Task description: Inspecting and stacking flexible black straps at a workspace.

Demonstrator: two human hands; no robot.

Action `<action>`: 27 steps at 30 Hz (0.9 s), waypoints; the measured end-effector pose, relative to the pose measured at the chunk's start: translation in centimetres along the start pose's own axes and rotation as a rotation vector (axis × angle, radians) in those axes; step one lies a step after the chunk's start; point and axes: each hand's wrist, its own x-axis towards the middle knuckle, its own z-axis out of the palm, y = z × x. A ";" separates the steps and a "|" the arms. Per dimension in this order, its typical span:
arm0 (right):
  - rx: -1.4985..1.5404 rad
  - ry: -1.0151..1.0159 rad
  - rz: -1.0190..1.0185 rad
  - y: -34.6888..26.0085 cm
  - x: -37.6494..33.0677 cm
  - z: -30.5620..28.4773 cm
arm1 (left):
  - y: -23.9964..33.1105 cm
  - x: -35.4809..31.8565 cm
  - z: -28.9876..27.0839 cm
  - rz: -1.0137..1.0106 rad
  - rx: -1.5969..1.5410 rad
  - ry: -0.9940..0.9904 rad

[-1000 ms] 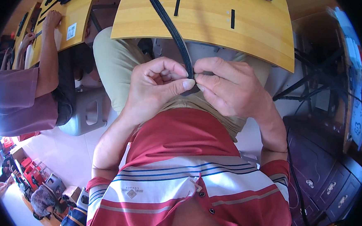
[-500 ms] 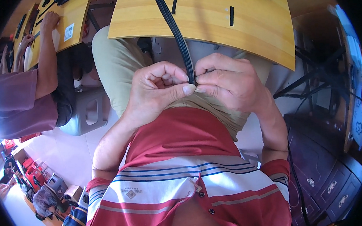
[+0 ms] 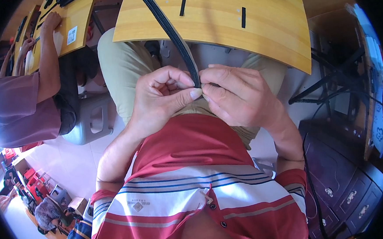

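A long black ribbed strap (image 3: 171,32) runs from the far edge of the view, over the table, down to my hands above my lap. My left hand (image 3: 163,91) pinches its near end between thumb and forefinger. Beside it, my right hand (image 3: 238,90) is closed with its fingertips pressed together against the same end. Whether anything small sits between the right fingertips is hidden.
The wooden table (image 3: 220,17) ahead carries two short black strips (image 3: 243,17) and a black device at its far right. At the left, another person (image 3: 19,103) works at a second table. Dark drawers (image 3: 345,189) stand at the lower right.
The strap's far part has swung left, and its near end shifted slightly left with my hands. The right fingers have curled in more, covering the tip.
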 end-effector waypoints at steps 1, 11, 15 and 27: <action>-0.001 0.000 -0.001 0.0 -0.1 0.2 | -0.1 -0.1 0.0 0.017 0.008 0.012; -0.265 0.040 -0.041 -0.6 -0.2 0.8 | 0.1 -0.3 0.7 0.110 -0.084 0.097; -0.233 0.053 -0.007 -0.6 -0.2 1.2 | 0.2 -0.4 0.6 0.100 -0.064 0.072; 0.102 0.084 0.180 -0.4 -0.8 1.8 | 1.2 -0.4 1.4 0.092 0.056 -0.017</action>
